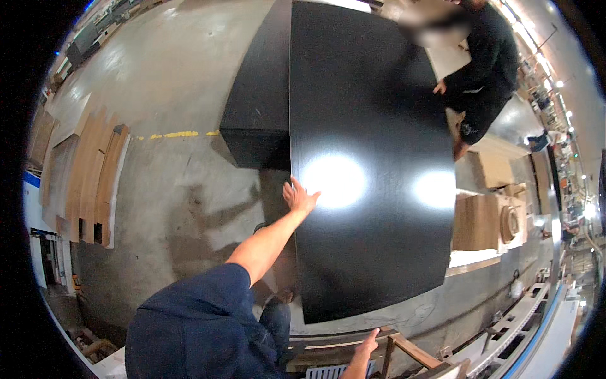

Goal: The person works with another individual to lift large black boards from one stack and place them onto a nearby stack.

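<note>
A large black panel [372,246] with a glossy top reflects two bright lights and stretches away from me. My left hand [301,197] rests on its left edge with fingers spread, the thumb over the top surface. My right hand [365,348] is low in the picture, apart from the panel's near end; one finger is stretched out and nothing shows in it. Under and left of the panel is a black block-shaped piece [259,114]. At the far right, a co-worker in dark clothes [489,57] has a hand [440,87] at the panel's right edge.
Stacked brown boards [95,170] lie on the concrete floor [170,82] at left. Cardboard-coloured blocks [476,221] stand right of the panel. A wooden frame [410,350] is by my right hand. Rails [505,335] run along the lower right.
</note>
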Motion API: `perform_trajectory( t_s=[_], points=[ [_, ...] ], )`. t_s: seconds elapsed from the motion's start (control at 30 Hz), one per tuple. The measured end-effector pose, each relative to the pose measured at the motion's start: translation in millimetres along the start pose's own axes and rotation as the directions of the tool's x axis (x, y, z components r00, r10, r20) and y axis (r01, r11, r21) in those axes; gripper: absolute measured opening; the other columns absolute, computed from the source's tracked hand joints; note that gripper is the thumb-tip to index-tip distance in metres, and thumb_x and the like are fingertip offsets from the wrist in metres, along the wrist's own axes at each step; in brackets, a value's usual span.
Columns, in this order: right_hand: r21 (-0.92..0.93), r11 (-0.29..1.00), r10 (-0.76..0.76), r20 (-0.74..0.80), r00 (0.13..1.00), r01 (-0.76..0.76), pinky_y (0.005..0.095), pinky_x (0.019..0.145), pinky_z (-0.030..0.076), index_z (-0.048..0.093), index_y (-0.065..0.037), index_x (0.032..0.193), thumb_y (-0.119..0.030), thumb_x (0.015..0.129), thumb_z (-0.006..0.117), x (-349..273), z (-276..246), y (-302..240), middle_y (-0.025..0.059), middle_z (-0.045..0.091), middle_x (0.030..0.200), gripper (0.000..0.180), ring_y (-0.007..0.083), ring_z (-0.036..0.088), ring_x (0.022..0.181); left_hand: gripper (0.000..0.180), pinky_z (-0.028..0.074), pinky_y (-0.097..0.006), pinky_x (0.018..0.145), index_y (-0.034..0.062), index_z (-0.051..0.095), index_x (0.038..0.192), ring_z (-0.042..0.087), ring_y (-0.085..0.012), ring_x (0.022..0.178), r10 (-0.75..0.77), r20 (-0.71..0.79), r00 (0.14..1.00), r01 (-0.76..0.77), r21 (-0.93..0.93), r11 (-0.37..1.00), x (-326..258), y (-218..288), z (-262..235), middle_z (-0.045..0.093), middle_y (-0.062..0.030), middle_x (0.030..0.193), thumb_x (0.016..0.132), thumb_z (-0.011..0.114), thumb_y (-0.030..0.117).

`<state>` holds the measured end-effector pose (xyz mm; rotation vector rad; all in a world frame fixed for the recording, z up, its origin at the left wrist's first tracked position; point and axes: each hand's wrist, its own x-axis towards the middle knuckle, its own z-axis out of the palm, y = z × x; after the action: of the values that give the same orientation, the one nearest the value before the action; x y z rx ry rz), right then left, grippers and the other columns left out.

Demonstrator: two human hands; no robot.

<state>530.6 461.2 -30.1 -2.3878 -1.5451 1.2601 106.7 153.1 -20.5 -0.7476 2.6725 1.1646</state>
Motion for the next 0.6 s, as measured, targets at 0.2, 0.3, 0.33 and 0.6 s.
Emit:
perform_trajectory(
  t_s=[0.2, 0.3, 0.33, 0.6],
  points=[
    [-0.068, 0.936, 0.346, 0.003, 0.938, -0.345, 0.0538, 0.096, 0.027, 0.011, -0.004, 0.134, -0.069, 0.069, 0.044, -3.3, 114.9, 55.2, 0.0173, 0.014, 0.138, 0.097, 0.0359, 0.025, 0.122, 0.089, 0.037, -0.040, 0.090, -0.0079, 0.025, 0.126, 0.047, -0.0324, 0.106, -0.151, -0.080, 0.985, 0.091, -0.500, 0.861, 96.6, -101.7, 30.1, 0.047, -0.0256, 0.114, 0.065, 0.072, 0.037],
    [0.036, 0.948, 0.313, 0.085, 0.946, -0.316, 0.0547, 0.099, 0.023, 0.010, -0.008, 0.135, -0.069, 0.071, 0.039, 10.4, 127.1, 64.6, 0.0173, 0.015, 0.138, 0.094, 0.0371, 0.022, 0.123, 0.052, 0.046, -0.034, 0.073, -0.0070, 0.050, 0.106, 0.057, -0.0242, 0.085, -0.134, 0.404, 0.905, 0.416, -0.774, 0.478, 75.4, -53.2, 21.2, 0.058, -0.0165, 0.096, 0.069, 0.071, 0.023],
    [0.175, 0.952, 0.226, 0.147, 0.963, -0.250, 0.0551, 0.099, 0.023, 0.011, -0.009, 0.135, -0.070, 0.071, 0.038, 10.2, 132.1, 69.6, 0.0164, 0.015, 0.138, 0.092, 0.0378, 0.023, 0.123, 0.027, 0.046, -0.034, 0.070, -0.0039, 0.059, 0.090, 0.057, -0.0203, 0.078, -0.123, 0.406, 0.906, 0.418, -0.810, 0.410, 83.5, -58.6, 18.3, 0.060, -0.0110, 0.089, 0.073, 0.068, 0.015],
    [0.459, 0.886, 0.108, -0.068, 0.992, -0.065, 0.0427, 0.095, 0.034, 0.034, -0.002, 0.126, -0.059, 0.072, 0.051, -14.9, 71.8, 57.4, 0.0142, 0.038, 0.127, 0.081, 0.0307, 0.038, 0.114, 0.032, 0.047, -0.038, 0.073, -0.0014, 0.057, 0.095, 0.058, -0.0235, 0.082, -0.127, 0.474, 0.871, 0.485, -0.795, 0.363, 126.0, -52.2, -22.8, 0.060, -0.0103, 0.095, 0.072, 0.069, 0.017]
  ],
)
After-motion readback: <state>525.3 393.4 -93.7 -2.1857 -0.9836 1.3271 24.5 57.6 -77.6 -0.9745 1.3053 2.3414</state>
